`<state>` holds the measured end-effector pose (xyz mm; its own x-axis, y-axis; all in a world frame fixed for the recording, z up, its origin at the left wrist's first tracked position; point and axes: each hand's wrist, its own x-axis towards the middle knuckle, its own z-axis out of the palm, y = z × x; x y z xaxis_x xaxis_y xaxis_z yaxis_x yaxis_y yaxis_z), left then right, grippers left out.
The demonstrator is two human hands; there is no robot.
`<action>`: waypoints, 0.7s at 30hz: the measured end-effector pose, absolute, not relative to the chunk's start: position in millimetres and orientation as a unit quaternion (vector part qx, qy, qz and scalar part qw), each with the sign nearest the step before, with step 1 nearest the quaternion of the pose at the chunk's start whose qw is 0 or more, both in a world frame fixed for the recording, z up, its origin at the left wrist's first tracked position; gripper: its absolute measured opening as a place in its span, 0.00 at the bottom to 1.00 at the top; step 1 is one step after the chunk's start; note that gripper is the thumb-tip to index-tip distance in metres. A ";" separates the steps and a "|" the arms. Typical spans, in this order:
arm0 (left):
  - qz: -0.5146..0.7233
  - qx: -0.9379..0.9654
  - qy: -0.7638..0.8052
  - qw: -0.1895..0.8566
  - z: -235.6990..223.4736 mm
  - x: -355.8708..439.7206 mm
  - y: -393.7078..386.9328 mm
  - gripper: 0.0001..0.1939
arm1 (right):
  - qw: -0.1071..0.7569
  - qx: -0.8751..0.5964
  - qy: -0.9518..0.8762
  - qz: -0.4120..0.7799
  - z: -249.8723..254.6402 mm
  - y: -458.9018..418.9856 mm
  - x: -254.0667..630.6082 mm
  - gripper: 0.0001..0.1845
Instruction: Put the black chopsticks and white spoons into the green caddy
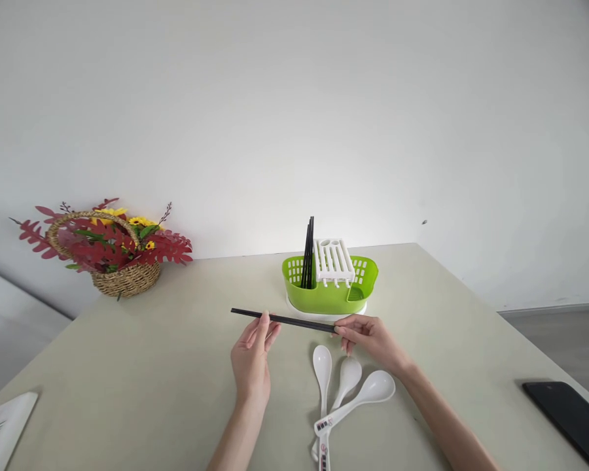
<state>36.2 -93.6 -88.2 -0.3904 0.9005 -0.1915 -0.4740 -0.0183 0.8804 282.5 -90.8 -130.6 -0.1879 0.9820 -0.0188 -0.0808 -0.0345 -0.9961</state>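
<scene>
A pair of black chopsticks [299,321] lies nearly level between my hands, above the table. My left hand [255,353] pinches it left of the middle, thumb on top. At its right end my right hand [368,337] has its fingers closed on it. Just behind stands a green utensil holder [319,301] with a white slotted rack [334,261] across its middle. Several black chopsticks [308,255] stand upright in its left compartment. Three white spoons [349,376] lie crossed on the table below my right hand.
On the left at the back sits a wicker basket [127,281] of red and yellow flowers. A black phone [569,418] lies at the right edge, and a white printed object [7,425] at the left edge. A white wall [294,131] rises behind the table [177,366].
</scene>
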 end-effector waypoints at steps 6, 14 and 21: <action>0.718 0.275 0.489 0.411 -42.5 1.7 -91.1 0.19 | 0.469 -0.431 -0.528 0.562 -127.8 -90.5 286.4 0.24; 0.758 0.436 0.434 0.215 54.4 -5.6 -65.9 0.19 | 0.468 -0.436 -0.525 0.562 -128.1 -89.0 286.1 0.28; 0.642 0.604 0.428 0.200 60.8 26.6 -10.8 0.18 | 0.476 -0.419 -0.518 0.574 -128.6 -87.8 284.2 0.27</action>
